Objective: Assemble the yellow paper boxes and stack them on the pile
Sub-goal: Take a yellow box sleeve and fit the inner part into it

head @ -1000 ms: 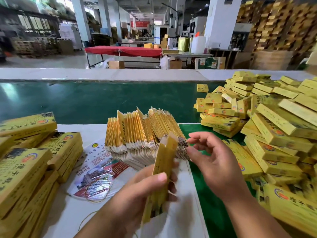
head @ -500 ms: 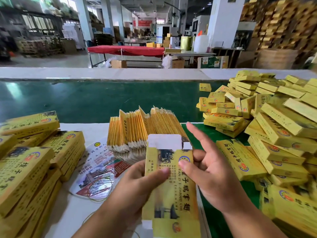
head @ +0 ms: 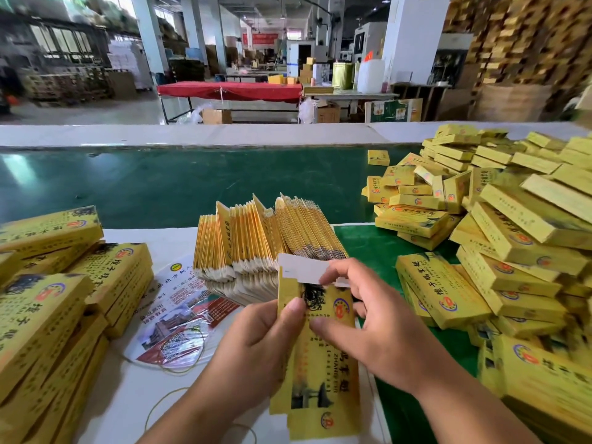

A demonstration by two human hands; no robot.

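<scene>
**Both hands on one yellow box, top flap up**

While the left hand pinches the yellow box at its left edge, thumb on the printed face, the right hand grips its right side, fingers touching the white top flap (flap upright). Box sits low centre, above the white table. Flat blanks fan just behind. Assembled pile heaps right; another stack left. Round printed fan lies between.
</scene>
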